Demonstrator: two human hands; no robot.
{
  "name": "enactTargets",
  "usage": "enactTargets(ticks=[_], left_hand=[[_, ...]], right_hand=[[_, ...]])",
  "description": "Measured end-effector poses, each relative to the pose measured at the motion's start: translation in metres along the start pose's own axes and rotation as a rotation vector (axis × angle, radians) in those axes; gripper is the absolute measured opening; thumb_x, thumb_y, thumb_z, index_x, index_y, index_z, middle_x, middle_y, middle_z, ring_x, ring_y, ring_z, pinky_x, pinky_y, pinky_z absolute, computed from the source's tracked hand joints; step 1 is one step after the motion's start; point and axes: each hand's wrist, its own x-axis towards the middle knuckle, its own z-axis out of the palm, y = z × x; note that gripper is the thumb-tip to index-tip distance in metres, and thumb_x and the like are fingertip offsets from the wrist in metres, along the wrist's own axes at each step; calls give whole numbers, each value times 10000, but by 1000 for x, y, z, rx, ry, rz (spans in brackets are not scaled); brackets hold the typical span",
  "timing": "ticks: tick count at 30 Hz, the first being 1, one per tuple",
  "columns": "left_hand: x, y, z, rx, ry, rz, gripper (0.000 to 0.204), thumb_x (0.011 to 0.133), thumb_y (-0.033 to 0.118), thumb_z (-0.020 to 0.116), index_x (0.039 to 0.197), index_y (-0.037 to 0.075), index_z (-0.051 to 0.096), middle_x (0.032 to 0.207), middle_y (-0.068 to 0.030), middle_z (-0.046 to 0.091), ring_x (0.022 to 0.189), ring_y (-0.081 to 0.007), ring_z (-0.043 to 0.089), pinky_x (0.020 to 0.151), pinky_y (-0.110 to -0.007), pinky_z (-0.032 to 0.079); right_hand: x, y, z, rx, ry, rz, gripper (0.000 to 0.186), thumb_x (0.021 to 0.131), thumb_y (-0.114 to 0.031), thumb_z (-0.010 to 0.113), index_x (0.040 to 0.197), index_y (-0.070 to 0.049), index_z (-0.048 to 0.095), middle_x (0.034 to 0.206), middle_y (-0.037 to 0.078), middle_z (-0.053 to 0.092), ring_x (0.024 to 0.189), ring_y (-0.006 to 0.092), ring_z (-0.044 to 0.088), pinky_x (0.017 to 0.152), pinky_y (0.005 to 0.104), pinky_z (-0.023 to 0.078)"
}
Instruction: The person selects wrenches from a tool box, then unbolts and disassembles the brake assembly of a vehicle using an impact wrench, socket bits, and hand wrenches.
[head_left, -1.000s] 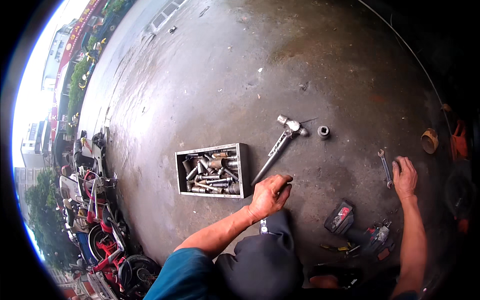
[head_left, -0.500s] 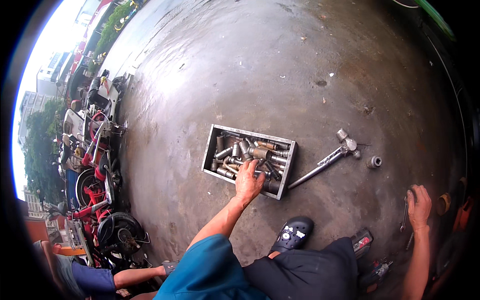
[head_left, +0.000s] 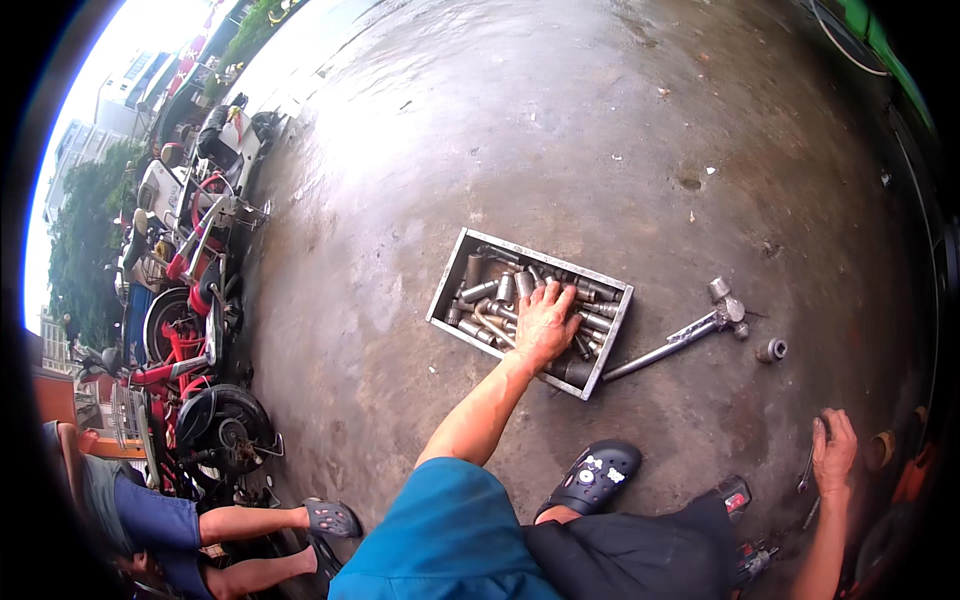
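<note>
A grey metal box (head_left: 600, 388) stands on the floor in front of me, filled with metal sockets (head_left: 482, 291) and a bent bar or two. My left hand (head_left: 546, 325) reaches into it, fingers spread over the sockets; whether any touches a piece firmly is hidden. Against the box's right side leans or lies a long-handled metal wrench (head_left: 668, 347) with a socket on its head. One loose socket (head_left: 771, 350) rests farther right. Out at the right, my right hand (head_left: 834, 450) has its fingers curled, with something small and dark by the thumb that I cannot make out.
Bicycles and scooters (head_left: 190, 330) line the left side, and a person in shorts (head_left: 150, 510) is at lower left. My dark clog (head_left: 590, 478) is just below the box. Spanners (head_left: 806, 472) and a power tool (head_left: 735, 497) lie by my right side.
My left hand has shifted farther up and right across the sockets, its fingers more spread. The view has turned a little; my right hand stays curled at the right.
</note>
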Motion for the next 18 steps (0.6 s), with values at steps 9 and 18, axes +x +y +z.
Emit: enactTargets(ticks=[9, 18], left_hand=[[-50, -68, -26, 109, -99, -161, 286, 752, 169, 636, 1034, 119, 624, 1246, -109, 492, 1237, -303, 391, 965, -495, 338], [-51, -36, -39, -312, -82, -312, 259, 752, 162, 650, 986, 51, 631, 947, -146, 616, 943, -339, 589, 816, -422, 462]], right_hand=[[-6, -16, -3, 26, -83, -17, 117, 787, -39, 598, 883, 18, 561, 810, 185, 540, 773, 379, 531, 685, 410, 430], [-15, -24, 8, 36, -83, -10, 101, 778, -34, 599, 865, 7, 569, 776, 182, 531, 737, 383, 524, 692, 407, 435]])
